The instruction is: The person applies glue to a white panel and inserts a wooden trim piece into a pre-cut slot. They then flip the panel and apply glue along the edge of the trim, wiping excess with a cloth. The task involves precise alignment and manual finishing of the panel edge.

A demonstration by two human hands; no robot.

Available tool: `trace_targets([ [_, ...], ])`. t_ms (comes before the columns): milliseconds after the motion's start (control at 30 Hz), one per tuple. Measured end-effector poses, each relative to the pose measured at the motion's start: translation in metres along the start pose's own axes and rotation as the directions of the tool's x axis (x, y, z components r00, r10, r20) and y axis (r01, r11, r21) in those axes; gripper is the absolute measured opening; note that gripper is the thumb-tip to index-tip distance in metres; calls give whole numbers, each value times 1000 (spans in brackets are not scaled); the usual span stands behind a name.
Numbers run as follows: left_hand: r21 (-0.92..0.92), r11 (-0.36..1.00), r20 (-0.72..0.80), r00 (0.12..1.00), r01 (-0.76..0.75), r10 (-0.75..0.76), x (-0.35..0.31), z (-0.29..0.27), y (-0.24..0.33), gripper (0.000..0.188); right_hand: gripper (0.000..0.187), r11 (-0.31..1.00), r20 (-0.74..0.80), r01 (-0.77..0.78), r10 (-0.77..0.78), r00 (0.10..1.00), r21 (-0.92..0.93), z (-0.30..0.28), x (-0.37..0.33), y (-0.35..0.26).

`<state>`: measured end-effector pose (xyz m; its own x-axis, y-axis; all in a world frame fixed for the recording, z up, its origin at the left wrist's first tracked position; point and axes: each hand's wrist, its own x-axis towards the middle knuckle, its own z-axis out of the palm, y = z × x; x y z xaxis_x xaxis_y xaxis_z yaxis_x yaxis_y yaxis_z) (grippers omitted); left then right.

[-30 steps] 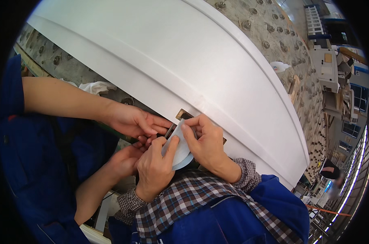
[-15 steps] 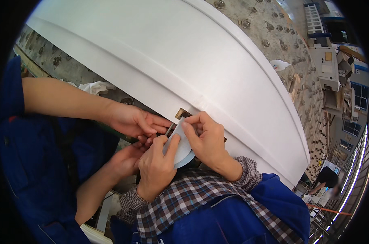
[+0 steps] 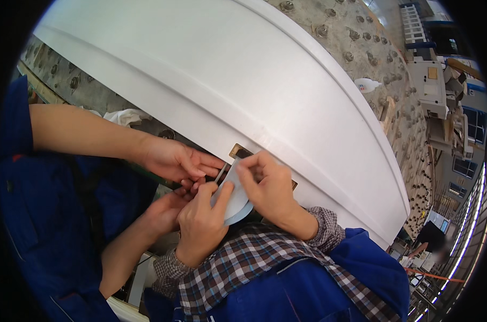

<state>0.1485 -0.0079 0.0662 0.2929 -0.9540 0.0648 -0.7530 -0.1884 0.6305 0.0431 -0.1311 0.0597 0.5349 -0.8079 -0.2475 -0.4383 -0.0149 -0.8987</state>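
Pale-blue tape roll (image 3: 234, 199) is pinched by both hands — left hand (image 3: 200, 225), right hand (image 3: 267, 188) — so crowding co-worker fingers (image 3: 198, 163) could skew it at the brown cut-out (image 3: 239, 151).

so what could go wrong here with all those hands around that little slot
Four hands crowd one spot: the left hand and right hand pinch a pale blue sheet at the small brown slot in the white panel, so the sheet could crease or slip. The co-worker's hand holds a thin tool close to fingers, which might get poked.
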Motion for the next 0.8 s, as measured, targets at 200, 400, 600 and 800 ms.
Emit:
trace_targets([
  [200,-25,1000,22,1000,-5,6,-1,0,-1,53,10,999,29,-16,17,999,-49,-4,-4,2],
  [400,-18,1000,16,1000,10,-9,4,0,1,53,11,1000,-8,29,-29,1000,-9,-1,3,5],
  [600,5,1000,-1,1000,-6,6,3,5,4,54,11,999,-23,16,-15,1000,28,0,0,11],
  [800,-30,999,35,999,18,-17,1,3,7,56,10,1000,-3,-9,9,1000,1,-4,1,7],
])
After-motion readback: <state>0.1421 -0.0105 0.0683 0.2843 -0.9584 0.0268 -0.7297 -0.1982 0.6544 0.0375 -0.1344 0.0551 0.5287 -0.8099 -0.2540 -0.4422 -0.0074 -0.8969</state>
